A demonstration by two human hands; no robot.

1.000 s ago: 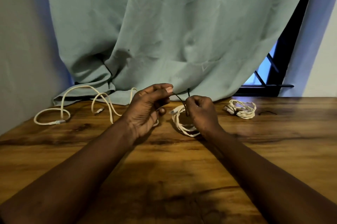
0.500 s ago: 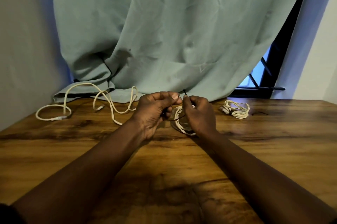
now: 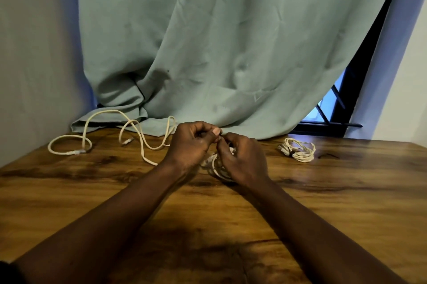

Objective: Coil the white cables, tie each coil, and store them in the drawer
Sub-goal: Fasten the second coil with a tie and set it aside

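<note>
A coiled white cable (image 3: pixel 216 168) lies on the wooden table (image 3: pixel 208 226) under my hands, mostly hidden by them. My left hand (image 3: pixel 191 145) and my right hand (image 3: pixel 242 156) meet above the coil, fingertips pinched together; earlier frames show a thin dark tie between them, now hidden by the fingers. A tied white coil (image 3: pixel 298 151) rests at the right rear of the table. A loose white cable (image 3: pixel 111 136) sprawls in loops at the left rear. No drawer is in view.
A green curtain (image 3: pixel 231 52) hangs behind the table and drapes onto its back edge. A dark window frame (image 3: pixel 346 108) shows at the right rear. A thin dark strip (image 3: pixel 328 156) lies right of the tied coil.
My hands have drawn together over the coil; the dark tie stretched between them a second ago is now hidden inside the pinched fingers.
</note>
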